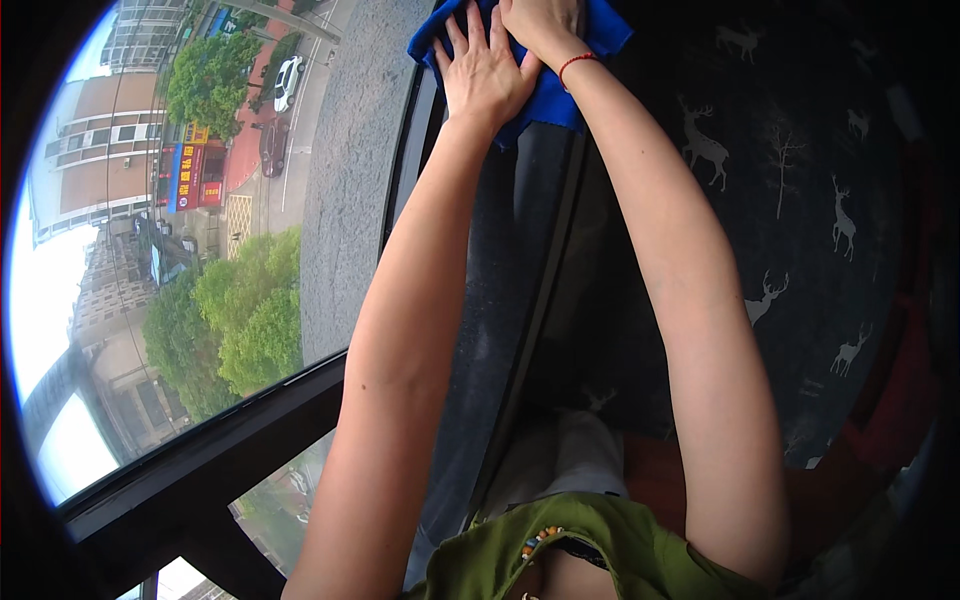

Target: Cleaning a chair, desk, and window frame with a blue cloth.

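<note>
A blue cloth (555,105) lies bunched on the dark, glossy window sill (495,277) at the top of the view. My left hand (481,82) presses flat on the cloth with its fingers spread, close to the window frame. Just right of it, my right hand (546,26) also rests on the cloth. Its upper part is cut off by the picture's top edge, so its grip cannot be made out. A red cord bracelet (576,67) circles my right wrist.
Along the left runs a window with a dark frame (225,427). Beyond it are a grey outer ledge (349,150), trees, a street with cars, and buildings. To the right is dark fabric (795,247) with pale deer and tree prints. Reddish surfaces (652,472) show at lower right.
</note>
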